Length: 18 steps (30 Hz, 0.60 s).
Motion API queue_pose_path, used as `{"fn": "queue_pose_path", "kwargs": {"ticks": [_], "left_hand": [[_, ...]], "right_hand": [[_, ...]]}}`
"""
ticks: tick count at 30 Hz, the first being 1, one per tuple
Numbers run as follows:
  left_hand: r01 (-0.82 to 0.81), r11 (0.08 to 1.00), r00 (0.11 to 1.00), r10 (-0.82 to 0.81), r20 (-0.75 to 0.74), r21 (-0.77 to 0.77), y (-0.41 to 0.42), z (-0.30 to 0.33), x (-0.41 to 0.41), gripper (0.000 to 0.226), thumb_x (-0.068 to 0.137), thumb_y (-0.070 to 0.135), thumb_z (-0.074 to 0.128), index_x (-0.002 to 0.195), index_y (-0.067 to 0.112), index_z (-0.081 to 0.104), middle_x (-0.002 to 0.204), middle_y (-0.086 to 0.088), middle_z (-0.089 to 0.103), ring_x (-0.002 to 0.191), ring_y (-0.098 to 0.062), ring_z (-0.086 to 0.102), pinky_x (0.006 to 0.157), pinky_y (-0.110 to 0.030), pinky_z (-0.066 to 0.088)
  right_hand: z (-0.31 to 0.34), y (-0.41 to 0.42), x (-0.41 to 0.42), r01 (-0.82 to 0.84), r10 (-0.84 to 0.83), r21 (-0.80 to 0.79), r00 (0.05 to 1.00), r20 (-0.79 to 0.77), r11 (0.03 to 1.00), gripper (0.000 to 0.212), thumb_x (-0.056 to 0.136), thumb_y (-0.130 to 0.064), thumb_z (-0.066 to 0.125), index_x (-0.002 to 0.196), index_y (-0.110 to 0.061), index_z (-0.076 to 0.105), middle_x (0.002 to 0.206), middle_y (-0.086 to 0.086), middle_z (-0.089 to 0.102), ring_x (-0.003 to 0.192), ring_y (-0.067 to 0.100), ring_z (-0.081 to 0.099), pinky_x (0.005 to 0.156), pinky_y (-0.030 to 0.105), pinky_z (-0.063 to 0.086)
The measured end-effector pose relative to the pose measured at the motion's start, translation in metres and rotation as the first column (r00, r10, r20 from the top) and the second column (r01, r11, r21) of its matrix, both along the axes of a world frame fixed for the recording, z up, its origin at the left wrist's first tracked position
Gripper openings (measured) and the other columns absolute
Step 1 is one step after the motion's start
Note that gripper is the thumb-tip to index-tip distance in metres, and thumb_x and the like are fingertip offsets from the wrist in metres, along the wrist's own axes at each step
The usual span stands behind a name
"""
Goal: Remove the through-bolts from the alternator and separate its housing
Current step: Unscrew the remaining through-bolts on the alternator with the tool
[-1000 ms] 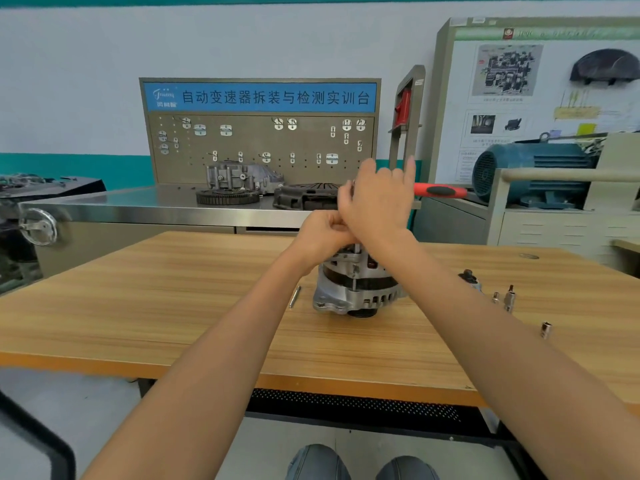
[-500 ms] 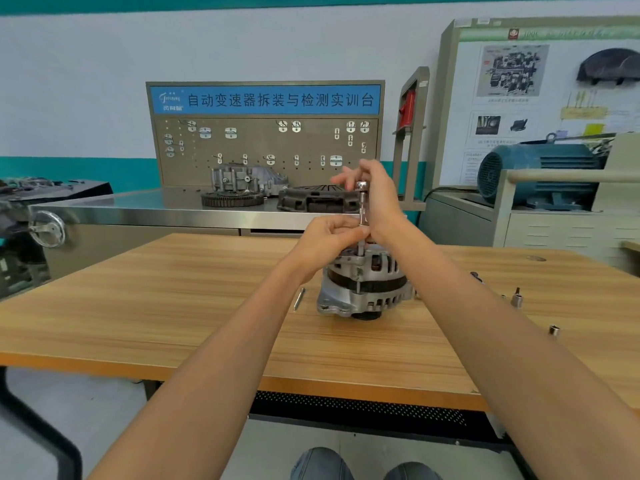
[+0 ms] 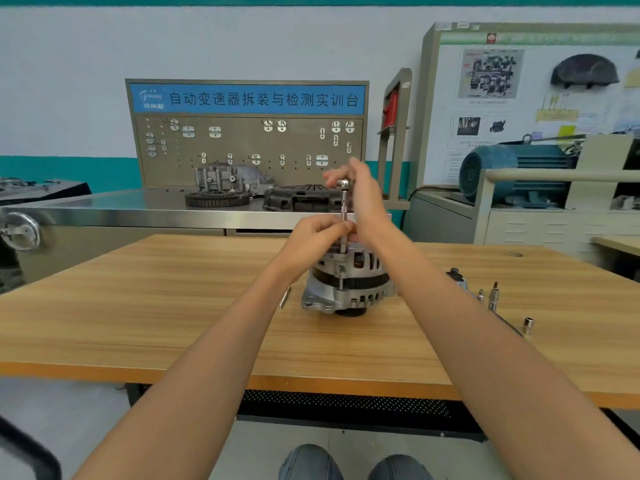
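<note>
The silver alternator (image 3: 349,285) stands on the wooden table (image 3: 173,306), pulley side down. A ratchet with a long extension bar (image 3: 343,209) rises straight up from a through-bolt on its upper rim. My left hand (image 3: 318,237) pinches the bar low down, just above the housing. My right hand (image 3: 363,199) is at the ratchet head (image 3: 343,183), fingers blurred around it; the handle is hidden behind the hand. One loose through-bolt (image 3: 284,296) lies on the table left of the alternator.
Several sockets and bits (image 3: 493,299) stand on the table to the right, one socket (image 3: 527,323) nearer the edge. Behind the table is a steel bench (image 3: 138,209) with gearbox parts and a pegboard. A blue motor (image 3: 512,171) sits at the far right.
The ratchet's red handle, sticking out to the right a second ago, has swung out of sight behind my right hand. The left hand stays on the bar. The view has shifted slightly.
</note>
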<state>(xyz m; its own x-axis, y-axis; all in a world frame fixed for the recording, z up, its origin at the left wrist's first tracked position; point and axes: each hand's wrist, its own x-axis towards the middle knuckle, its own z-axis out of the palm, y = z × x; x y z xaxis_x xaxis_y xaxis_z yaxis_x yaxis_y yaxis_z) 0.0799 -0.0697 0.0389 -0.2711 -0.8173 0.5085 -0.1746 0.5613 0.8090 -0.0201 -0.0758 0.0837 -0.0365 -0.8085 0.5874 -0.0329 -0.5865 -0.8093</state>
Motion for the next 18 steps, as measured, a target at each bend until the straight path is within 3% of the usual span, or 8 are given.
{"fn": "queue_pose_path", "kwargs": {"ticks": [3, 6, 7, 9, 11, 13, 15, 18], "left_hand": [[-0.009, 1.0, 1.0, 0.009, -0.02, 0.004, -0.001, -0.002, 0.0, 0.015, 0.093, 0.02, 0.061, 0.085, 0.02, 0.073, 0.082, 0.008, 0.075, 0.081, 0.001, 0.068, 0.069, -0.01, 0.048], [-0.041, 0.999, 0.998, 0.041, -0.046, -0.009, 0.0, -0.003, -0.002, 0.013, 0.09, 0.01, 0.063, 0.085, 0.018, 0.072, 0.077, 0.007, 0.074, 0.078, -0.002, 0.068, 0.072, -0.013, 0.051], [-0.07, 0.998, 0.996, 0.069, -0.058, -0.008, 0.0, -0.004, -0.002, 0.016, 0.088, 0.003, 0.062, 0.084, 0.016, 0.07, 0.076, 0.004, 0.072, 0.075, -0.006, 0.067, 0.071, -0.017, 0.052], [-0.139, 0.99, 0.988, 0.139, -0.067, -0.001, 0.0, -0.005, -0.003, 0.023, 0.088, -0.005, 0.056, 0.078, 0.012, 0.066, 0.07, -0.001, 0.065, 0.067, -0.013, 0.06, 0.064, -0.026, 0.049], [-0.176, 0.984, 0.983, 0.175, -0.05, -0.01, 0.002, -0.005, -0.003, 0.023, 0.092, -0.002, 0.052, 0.077, 0.01, 0.063, 0.07, -0.003, 0.062, 0.064, -0.012, 0.054, 0.057, -0.023, 0.044], [-0.159, 0.987, 0.987, 0.158, -0.031, -0.031, 0.002, -0.004, -0.002, 0.022, 0.095, 0.002, 0.05, 0.08, 0.01, 0.063, 0.072, -0.002, 0.062, 0.061, -0.006, 0.054, 0.055, -0.018, 0.044], [-0.134, 0.99, 0.99, 0.133, -0.037, -0.035, 0.004, -0.003, 0.0, 0.025, 0.093, -0.001, 0.048, 0.075, 0.01, 0.06, 0.062, 0.006, 0.062, 0.054, 0.003, 0.053, 0.052, -0.014, 0.042], [-0.057, 0.998, 0.997, 0.057, -0.061, -0.005, 0.004, -0.003, 0.002, 0.029, 0.093, 0.001, 0.048, 0.077, 0.016, 0.065, 0.061, 0.013, 0.068, 0.062, 0.005, 0.062, 0.058, -0.012, 0.047]], "right_hand": [[0.007, -0.002, -0.009, -0.295, 0.27, 0.097, 0.94, 0.21, 0.951, 0.064, 0.104, -0.033, 0.012, 0.059, -0.01, 0.051, 0.1, 0.002, 0.067, 0.115, 0.015, 0.05, 0.101, 0.032, 0.024], [0.0, 0.005, 0.002, 0.064, -0.064, 0.001, 0.998, -0.014, 0.998, 0.047, 0.103, -0.027, 0.026, 0.07, -0.01, 0.055, 0.088, -0.004, 0.06, 0.093, 0.006, 0.051, 0.1, 0.036, 0.033], [-0.007, 0.005, 0.006, 0.295, -0.321, -0.154, 0.93, -0.178, 0.943, 0.037, 0.101, -0.026, 0.031, 0.078, -0.01, 0.056, 0.087, -0.002, 0.056, 0.09, 0.01, 0.05, 0.1, 0.04, 0.036], [-0.025, 0.007, 0.012, 0.638, -0.787, -0.464, 0.532, -0.312, 0.615, 0.032, 0.095, -0.033, 0.035, 0.093, -0.011, 0.058, 0.093, 0.004, 0.057, 0.098, 0.022, 0.051, 0.106, 0.044, 0.03], [-0.037, 0.012, 0.017, 0.701, -0.908, -0.577, 0.324, -0.265, 0.419, 0.041, 0.09, -0.04, 0.036, 0.106, -0.011, 0.061, 0.103, 0.01, 0.059, 0.108, 0.03, 0.05, 0.111, 0.046, 0.017], [-0.039, 0.012, 0.021, 0.68, -0.894, -0.583, 0.383, -0.234, 0.444, 0.043, 0.088, -0.038, 0.043, 0.114, -0.009, 0.06, 0.115, 0.015, 0.057, 0.12, 0.033, 0.045, 0.114, 0.044, 0.008], [-0.034, 0.009, 0.022, 0.634, -0.807, -0.519, 0.548, -0.222, 0.573, 0.035, 0.089, -0.031, 0.05, 0.112, -0.007, 0.061, 0.121, 0.014, 0.055, 0.131, 0.033, 0.035, 0.116, 0.043, 0.003], [-0.018, 0.007, 0.019, 0.365, -0.409, -0.304, 0.907, -0.096, 0.88, 0.019, 0.091, -0.024, 0.048, 0.092, -0.008, 0.057, 0.104, 0.004, 0.055, 0.119, 0.025, 0.044, 0.105, 0.039, 0.032]]}}
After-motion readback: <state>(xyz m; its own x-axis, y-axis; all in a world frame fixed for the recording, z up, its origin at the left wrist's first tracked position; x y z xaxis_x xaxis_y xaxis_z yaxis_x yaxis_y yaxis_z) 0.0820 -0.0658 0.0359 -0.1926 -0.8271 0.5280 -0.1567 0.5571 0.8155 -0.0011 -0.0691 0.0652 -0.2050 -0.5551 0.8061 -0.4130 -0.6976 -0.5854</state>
